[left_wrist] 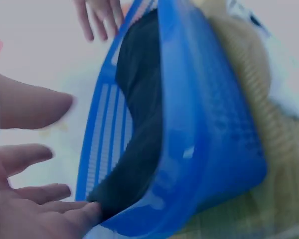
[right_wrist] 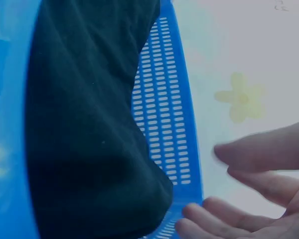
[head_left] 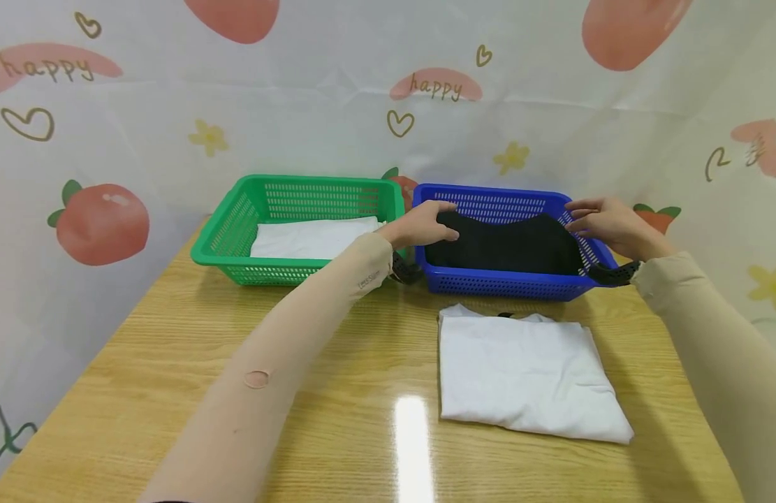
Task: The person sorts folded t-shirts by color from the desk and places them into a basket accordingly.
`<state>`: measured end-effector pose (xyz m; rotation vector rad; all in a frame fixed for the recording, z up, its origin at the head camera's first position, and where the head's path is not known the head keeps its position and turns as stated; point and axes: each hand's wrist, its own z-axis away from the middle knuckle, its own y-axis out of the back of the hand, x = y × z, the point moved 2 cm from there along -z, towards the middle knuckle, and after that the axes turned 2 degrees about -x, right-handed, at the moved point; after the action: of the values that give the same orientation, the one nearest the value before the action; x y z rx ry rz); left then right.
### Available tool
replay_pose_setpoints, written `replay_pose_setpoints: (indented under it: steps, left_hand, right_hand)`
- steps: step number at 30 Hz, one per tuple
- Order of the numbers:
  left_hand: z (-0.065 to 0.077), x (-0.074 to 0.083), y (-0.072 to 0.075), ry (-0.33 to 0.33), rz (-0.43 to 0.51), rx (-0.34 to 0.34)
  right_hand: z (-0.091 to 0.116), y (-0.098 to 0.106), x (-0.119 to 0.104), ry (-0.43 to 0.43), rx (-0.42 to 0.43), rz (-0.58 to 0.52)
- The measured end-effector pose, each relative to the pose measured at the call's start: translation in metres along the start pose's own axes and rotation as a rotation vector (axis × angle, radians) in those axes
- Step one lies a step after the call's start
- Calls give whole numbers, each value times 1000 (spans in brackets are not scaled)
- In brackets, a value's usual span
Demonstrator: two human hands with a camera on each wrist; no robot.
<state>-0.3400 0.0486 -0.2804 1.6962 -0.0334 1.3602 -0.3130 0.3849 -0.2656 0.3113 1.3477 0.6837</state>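
Note:
Black cloth (head_left: 507, 244) lies inside the blue basket (head_left: 507, 285), its edge rising at both ends against the walls. My left hand (head_left: 424, 225) is over the basket's left end, fingers spread and holding nothing. In the left wrist view, its fingertips (left_wrist: 92, 211) come close to the black cloth; whether they touch I cannot tell. Above the basket's right end is my right hand (head_left: 610, 222), its fingers loosely extended and apart from the cloth. The right wrist view shows that hand (right_wrist: 259, 199) beside the rim with nothing in it.
A green basket (head_left: 299, 263) holding folded white cloth (head_left: 312, 239) stands left of the blue one. Folded white fabric (head_left: 526, 377) lies on the wooden table (head_left: 337, 419) in front of the blue basket. A printed curtain (head_left: 325, 112) hangs behind.

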Motion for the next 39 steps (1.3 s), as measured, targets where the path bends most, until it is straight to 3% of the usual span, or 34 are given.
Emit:
replay_pose_setpoints:
  steps: [6, 11, 14, 18, 20, 22, 27, 32, 39]
  left_hand:
    - [32, 3, -6, -121, 135, 78]
    - [65, 3, -19, -276, 251, 139]
    - [88, 4, -31, -354, 328, 125]
    - [113, -1, -53, -395, 374, 61]
    - [123, -7, -64, -380, 367, 25]
    - [132, -13, -73, -339, 359, -10]
    - [144, -28, -85, -219, 356, -57]
    - [145, -40, -90, -143, 368, -49]
    - [143, -50, -101, 3, 353, -81]
  right_hand:
    - [21, -2, -1, 97, 88, -20]
    - [50, -10, -6, 217, 186, -27]
    - [65, -22, -9, 283, 212, -46]
    - [86, -42, -2, 397, 176, -209]
    - [97, -52, 5, 445, 126, -314]
    - [107, -59, 11, 461, 76, -344]
    - [123, -66, 27, 356, 35, -178]
    - [130, -69, 48, 250, -3, -47]
    - [130, -72, 79, 279, -95, -72]
